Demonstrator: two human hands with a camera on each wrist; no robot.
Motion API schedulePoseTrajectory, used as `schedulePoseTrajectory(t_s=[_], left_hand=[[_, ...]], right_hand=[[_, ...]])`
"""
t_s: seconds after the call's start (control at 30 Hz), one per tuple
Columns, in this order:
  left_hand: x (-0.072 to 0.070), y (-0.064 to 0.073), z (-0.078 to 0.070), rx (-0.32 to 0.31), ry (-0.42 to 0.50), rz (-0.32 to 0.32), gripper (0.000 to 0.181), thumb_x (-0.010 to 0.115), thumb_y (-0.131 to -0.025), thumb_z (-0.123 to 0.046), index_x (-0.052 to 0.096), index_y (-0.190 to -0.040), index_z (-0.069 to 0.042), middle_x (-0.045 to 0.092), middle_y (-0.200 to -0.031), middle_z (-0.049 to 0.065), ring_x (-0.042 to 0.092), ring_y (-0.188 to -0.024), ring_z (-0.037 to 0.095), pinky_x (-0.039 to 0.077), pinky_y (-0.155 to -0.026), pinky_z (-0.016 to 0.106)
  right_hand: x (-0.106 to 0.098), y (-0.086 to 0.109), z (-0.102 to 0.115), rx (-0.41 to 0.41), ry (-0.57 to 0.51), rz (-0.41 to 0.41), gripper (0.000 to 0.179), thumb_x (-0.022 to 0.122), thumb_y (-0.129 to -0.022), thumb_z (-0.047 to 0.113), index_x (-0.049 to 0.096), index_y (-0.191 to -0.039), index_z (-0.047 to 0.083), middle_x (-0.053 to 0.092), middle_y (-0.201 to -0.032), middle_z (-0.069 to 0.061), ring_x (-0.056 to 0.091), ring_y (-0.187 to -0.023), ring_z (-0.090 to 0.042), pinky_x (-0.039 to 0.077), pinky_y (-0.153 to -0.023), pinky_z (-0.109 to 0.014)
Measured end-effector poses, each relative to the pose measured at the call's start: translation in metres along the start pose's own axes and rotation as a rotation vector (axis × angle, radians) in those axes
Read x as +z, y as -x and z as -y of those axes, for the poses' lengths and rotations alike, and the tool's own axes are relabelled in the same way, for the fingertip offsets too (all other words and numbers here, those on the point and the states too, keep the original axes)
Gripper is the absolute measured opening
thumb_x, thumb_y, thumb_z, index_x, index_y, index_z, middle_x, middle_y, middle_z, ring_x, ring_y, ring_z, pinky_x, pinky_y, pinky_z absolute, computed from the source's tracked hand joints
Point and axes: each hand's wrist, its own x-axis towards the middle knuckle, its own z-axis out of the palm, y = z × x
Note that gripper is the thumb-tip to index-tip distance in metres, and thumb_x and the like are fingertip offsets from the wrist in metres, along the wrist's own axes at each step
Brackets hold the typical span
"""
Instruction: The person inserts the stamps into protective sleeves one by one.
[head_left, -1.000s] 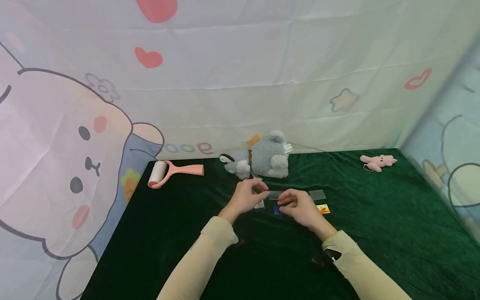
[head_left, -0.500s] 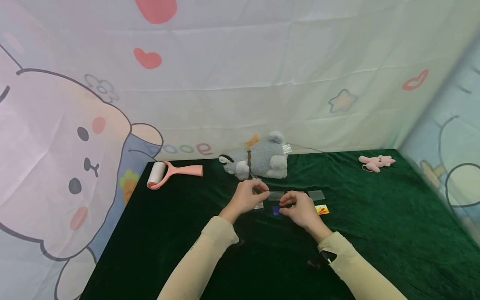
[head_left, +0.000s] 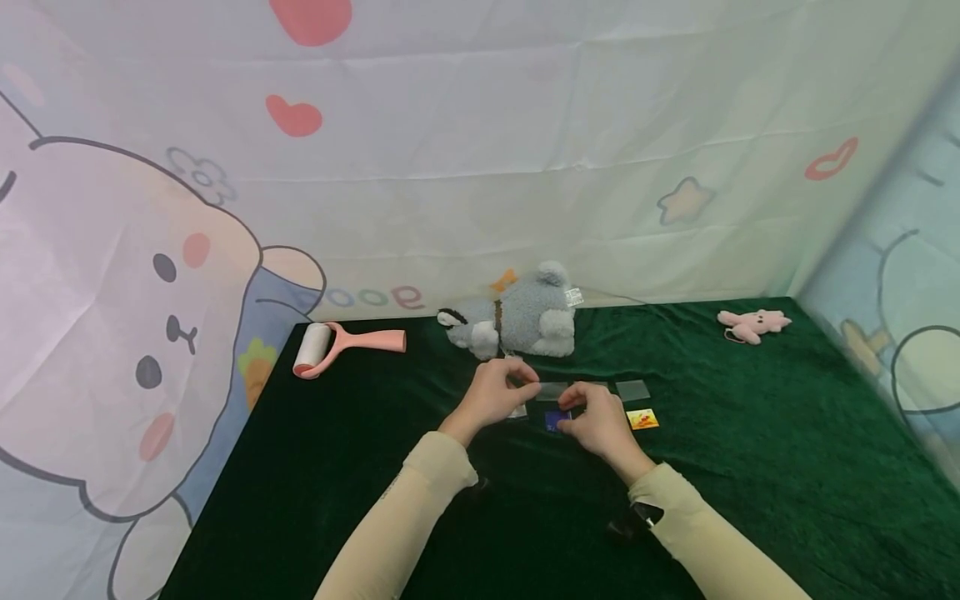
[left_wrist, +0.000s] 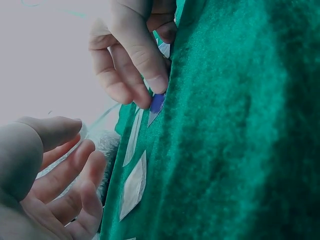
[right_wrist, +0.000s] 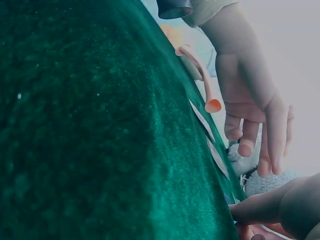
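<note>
Green velvet (head_left: pixel 750 454) is lying beneath a right hand (head_left: pixel 602 418) working at a blue card (head_left: pixel 552 421)

The blue card is lying on the cloth in front of the person. The right hand's thumb and a fingertip are meeting at its right-hand edge; whether they are pinching it, I cannot tell. The left hand (head_left: pixel 489 398) is hovering on the other side, fingers loosely bent, holding nothing, near a partly covered pale card (head_left: pixel 517 412). To the right, a yellow card (head_left: pixel 642 419) is lying near the right hand, and a clear rectangle (head_left: pixel 633 390) is lying behind it.

Positioning or taking up the blue card seems to be the step in hand; which of these is not showing. The next move is probably calling for light fingertip control of that thin edge, leaving the neighbouring pieces undisturbed.
</note>
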Motion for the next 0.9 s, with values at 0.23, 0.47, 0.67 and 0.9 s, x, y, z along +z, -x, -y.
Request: schedulePoseTrajectory(t_s=[0.23, 0.47, 0.67, 0.9], left_hand=[[-0.0005, 0.0001, -0.0002, 0.008, -0.004, 0.003, 0.010, 0.072, -0.102, -0.022, 0.078, -0.105, -0.015, 0.074, -0.101, -0.001, 0.067, -0.075, 0.009, 0.057, -0.072, 0.028], [-0.0019, 0.0002, -0.0011, 0.008, -0.004, 0.004, 0.009, 0.072, -0.102, -0.023, 0.078, -0.103, -0.016, 0.074, -0.102, -0.001, 0.067, -0.075, 0.010, 0.057, -0.071, 0.028], [-0.0012, -0.0001, 0.0008, 0.006, -0.004, 0.003, 0.008, 0.073, -0.101, -0.023, 0.078, -0.103, -0.017, 0.074, -0.102, -0.001, 0.067, -0.074, 0.010, 0.056, -0.069, 0.028], [-0.0021, 0.0009, 0.0014, 0.005, 0.002, 0.010, 0.009, 0.073, -0.101, -0.024, 0.078, -0.103, -0.016, 0.073, -0.103, -0.001, 0.067, -0.073, 0.011, 0.056, -0.068, 0.029]], right_hand=[[0.0002, -0.0002, 0.0013, 0.008, 0.005, 0.008, 0.025, 0.086, -0.084, 0.002, 0.073, -0.105, 0.007, 0.075, -0.109, -0.011, 0.069, -0.107, -0.033, 0.053, -0.094, -0.056], [-0.0005, 0.0018, 0.0046, 0.007, 0.032, -0.001, 0.024, 0.086, -0.084, 0.002, 0.073, -0.103, 0.008, 0.074, -0.106, -0.012, 0.068, -0.104, -0.032, 0.052, -0.094, -0.055], [-0.0005, 0.0048, 0.0075, -0.004, 0.076, -0.002, 0.020, 0.085, -0.085, 0.004, 0.073, -0.100, 0.010, 0.073, -0.100, -0.008, 0.068, -0.096, -0.028, 0.054, -0.088, -0.053], [-0.0063, 0.0057, 0.0100, -0.008, 0.073, 0.029, 0.014, 0.080, -0.090, 0.003, 0.073, -0.100, 0.009, 0.073, -0.096, -0.006, 0.068, -0.089, -0.023, 0.056, -0.081, -0.047]])
